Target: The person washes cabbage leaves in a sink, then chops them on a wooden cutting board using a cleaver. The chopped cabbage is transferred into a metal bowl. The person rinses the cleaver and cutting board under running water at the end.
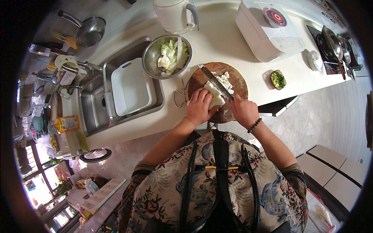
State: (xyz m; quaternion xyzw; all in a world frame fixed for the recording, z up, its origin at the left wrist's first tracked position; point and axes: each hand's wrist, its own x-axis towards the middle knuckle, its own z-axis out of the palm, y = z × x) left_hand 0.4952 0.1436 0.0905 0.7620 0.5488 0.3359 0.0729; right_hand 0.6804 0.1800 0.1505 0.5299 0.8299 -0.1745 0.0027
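A round wooden chopping board (239, 87) lies on the counter in front of me. My right hand (244, 112) grips the handle of a kitchen knife (215, 81), its blade pointing up and left over the board. Pale napa cabbage (215, 100) lies under my left hand (200, 106), whose fingers are curled on it, left of the blade. Cut white pieces of cabbage (223, 79) rest on the knife's far side. Behind the board to the left, a stainless steel bowl (150, 59) holds cabbage leaves (172, 55).
Left of the board are a wire stand (179, 99) and a sink (91, 97) with a white plastic basin (131, 90). A kettle (172, 16) and white countertop appliance (256, 35) stand behind. A small dish of chopped greens (277, 79) sits right, before the cooktop (319, 43).
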